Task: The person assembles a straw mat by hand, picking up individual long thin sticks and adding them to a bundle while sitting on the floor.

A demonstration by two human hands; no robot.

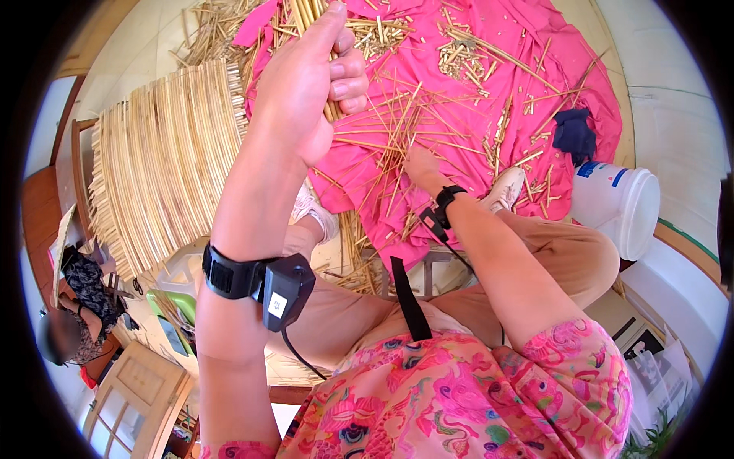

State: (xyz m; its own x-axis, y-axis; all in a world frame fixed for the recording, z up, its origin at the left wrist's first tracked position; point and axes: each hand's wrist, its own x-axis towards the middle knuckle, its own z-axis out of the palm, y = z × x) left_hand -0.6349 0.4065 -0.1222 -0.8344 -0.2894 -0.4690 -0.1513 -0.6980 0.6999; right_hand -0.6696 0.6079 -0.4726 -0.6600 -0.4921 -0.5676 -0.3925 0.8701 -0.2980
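Observation:
My left hand is raised at the top of the view, fingers wrapped round a bundle of golden straw stalks. The bundle's lower ends show below the fingers. Lower and to the right, my right hand is closed at the edge of a loose heap of thin straw stalks. Its fingertips are mostly hidden, so what it pinches cannot be made out. The heap lies criss-cross on a pink cloth spread in front of me.
Short cut straw pieces lie scattered on the cloth. To the left stands a large mat of straw stalks. At right are a dark blue cloth and a white bucket on its side. Another person is at far left.

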